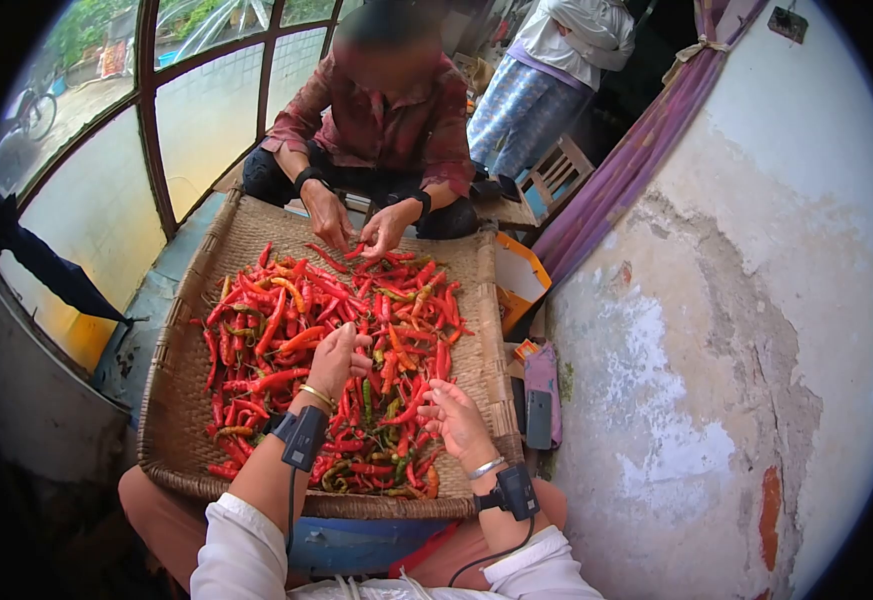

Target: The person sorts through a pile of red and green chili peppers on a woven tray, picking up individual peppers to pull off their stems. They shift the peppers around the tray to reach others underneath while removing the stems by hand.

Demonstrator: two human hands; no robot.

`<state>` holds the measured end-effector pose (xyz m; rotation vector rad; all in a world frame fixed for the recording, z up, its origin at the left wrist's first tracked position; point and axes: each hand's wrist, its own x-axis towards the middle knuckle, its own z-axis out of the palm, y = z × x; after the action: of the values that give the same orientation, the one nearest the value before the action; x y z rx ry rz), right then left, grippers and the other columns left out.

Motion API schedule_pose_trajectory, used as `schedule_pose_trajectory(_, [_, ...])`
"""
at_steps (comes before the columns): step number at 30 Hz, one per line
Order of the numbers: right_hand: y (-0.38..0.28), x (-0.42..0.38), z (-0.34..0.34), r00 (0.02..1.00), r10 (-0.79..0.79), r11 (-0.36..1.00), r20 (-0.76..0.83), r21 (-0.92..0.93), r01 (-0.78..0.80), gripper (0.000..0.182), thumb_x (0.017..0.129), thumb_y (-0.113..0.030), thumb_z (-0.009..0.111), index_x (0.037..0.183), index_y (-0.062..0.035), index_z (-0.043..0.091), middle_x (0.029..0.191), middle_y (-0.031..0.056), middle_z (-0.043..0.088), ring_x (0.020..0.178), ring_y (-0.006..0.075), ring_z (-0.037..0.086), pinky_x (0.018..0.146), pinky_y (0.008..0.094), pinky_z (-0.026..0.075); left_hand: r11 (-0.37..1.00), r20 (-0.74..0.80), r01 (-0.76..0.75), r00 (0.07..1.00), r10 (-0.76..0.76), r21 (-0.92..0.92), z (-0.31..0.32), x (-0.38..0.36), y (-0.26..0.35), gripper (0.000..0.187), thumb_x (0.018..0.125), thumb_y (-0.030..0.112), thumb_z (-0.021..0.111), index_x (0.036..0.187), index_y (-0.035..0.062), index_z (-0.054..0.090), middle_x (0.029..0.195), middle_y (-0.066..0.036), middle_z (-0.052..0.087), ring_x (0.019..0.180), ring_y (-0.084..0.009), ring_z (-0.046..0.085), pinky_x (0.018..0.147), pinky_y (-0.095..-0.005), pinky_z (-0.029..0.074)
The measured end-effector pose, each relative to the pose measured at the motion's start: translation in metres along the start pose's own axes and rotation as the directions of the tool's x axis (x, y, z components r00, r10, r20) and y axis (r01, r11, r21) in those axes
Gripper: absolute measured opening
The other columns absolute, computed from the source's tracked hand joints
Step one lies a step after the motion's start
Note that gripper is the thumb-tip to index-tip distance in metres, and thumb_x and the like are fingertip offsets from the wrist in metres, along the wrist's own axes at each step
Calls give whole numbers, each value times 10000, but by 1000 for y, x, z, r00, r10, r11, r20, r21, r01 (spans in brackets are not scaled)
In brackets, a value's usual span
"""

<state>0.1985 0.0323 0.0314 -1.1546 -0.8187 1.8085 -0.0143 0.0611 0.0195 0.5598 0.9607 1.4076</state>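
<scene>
Many red peppers (276, 375), with a few green and orange ones among them, lie heaped in a woven tray (178, 400). Over the middle of the heap is my left hand (339, 362), its fingers curled toward the right; whether they hold anything is hidden. My right hand (453, 418) hovers at the heap's right side, palm turned inward, fingers partly bent and apart, with no pepper visible in it. Each of my wrists wears a bracelet and a black device with a cable.
Across the tray sits a person (386, 110) whose two hands handle a red pepper at the far edge. Another person (546, 80) stands behind. A phone (538, 418) and a pinkish pouch lie right of the tray, near an orange box (522, 268) and the wall.
</scene>
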Motion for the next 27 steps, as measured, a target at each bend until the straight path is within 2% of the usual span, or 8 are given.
schedule_pose_trajectory(1, [0, 0, 1, 1000, 0, 1000, 2, -1, 0, 322, 833, -163, 527, 1115, -45, 425, 908, 72, 536, 743, 159, 588, 519, 215, 463, 962, -10, -45, 999, 50, 270, -3, 2, -15, 381, 849, 321, 493, 1094, 29, 485, 895, -66, 586, 598, -109, 566, 550, -243, 467])
schedule_pose_trajectory(3, [-1, -1, 1, 999, 11, 998, -45, -57, -14, 317, 832, -157, 526, 1111, -46, 425, 907, 61, 536, 760, 155, 587, 519, 219, 464, 547, 265, -340, 940, 214, 765, -2, -1, -39, 356, 828, 287, 521, 1063, 20, 511, 917, -86, 577, 637, -197, 594, 549, -310, 488])
schedule_pose_trajectory(5, [2, 1, -3, 999, 24, 998, -32, -65, -26, 316, 831, -159, 528, 1108, -49, 426, 905, 55, 537, 761, 152, 586, 521, 221, 465, 62, 464, -475, 875, 139, 878, 6, -14, -44, 381, 753, 268, 581, 1059, 48, 523, 926, -134, 566, 762, -281, 586, 636, -375, 481])
schedule_pose_trajectory(6, [3, 2, -5, 999, 37, 997, -18, -72, -38, 314, 830, -161, 530, 1106, -51, 428, 902, 48, 539, 762, 150, 586, 523, 223, 466, 17, 419, -420, 906, 66, 907, 13, -23, -46, 340, 713, 312, 598, 944, 65, 562, 916, -129, 541, 832, -287, 570, 675, -388, 478])
schedule_pose_trajectory(9, [4, 4, -6, 997, 74, 996, -25, -48, -75, 309, 828, -161, 533, 1101, -56, 433, 896, 35, 542, 762, 143, 586, 534, 225, 466, -124, 410, -418, 908, -86, 900, 20, -30, -47, 365, 707, 343, 610, 938, 65, 563, 928, -117, 520, 827, -270, 576, 668, -381, 481])
schedule_pose_trajectory(20, [4, 2, -4, 994, 99, 993, 56, -64, -96, 294, 827, -182, 538, 1082, -59, 455, 921, 39, 557, 743, 124, 585, 536, 217, 463, -247, 366, -381, 925, -107, 891, 31, -36, -57, 271, 706, 257, 590, 905, 72, 595, 1010, -132, 481, 775, -258, 593, 625, -358, 491])
schedule_pose_trajectory(22, [4, 3, -5, 994, 93, 994, 60, -55, -90, 290, 828, -185, 538, 1077, -59, 459, 913, 37, 556, 733, 119, 584, 529, 212, 460, -293, 394, -395, 917, -66, 871, 30, -33, -59, 222, 688, 275, 597, 785, 76, 609, 864, -106, 540, 752, -258, 589, 616, -371, 480])
schedule_pose_trajectory(27, [2, 1, -1, 997, 78, 993, 9, -91, -77, 267, 836, -185, 526, 1065, -58, 471, 881, 24, 552, 716, 104, 578, 514, 194, 451, -221, 441, -436, 897, -30, 872, 19, -28, -44, 211, 709, 278, 564, 742, 76, 616, 773, -109, 589, 717, -264, 591, 617, -379, 477])
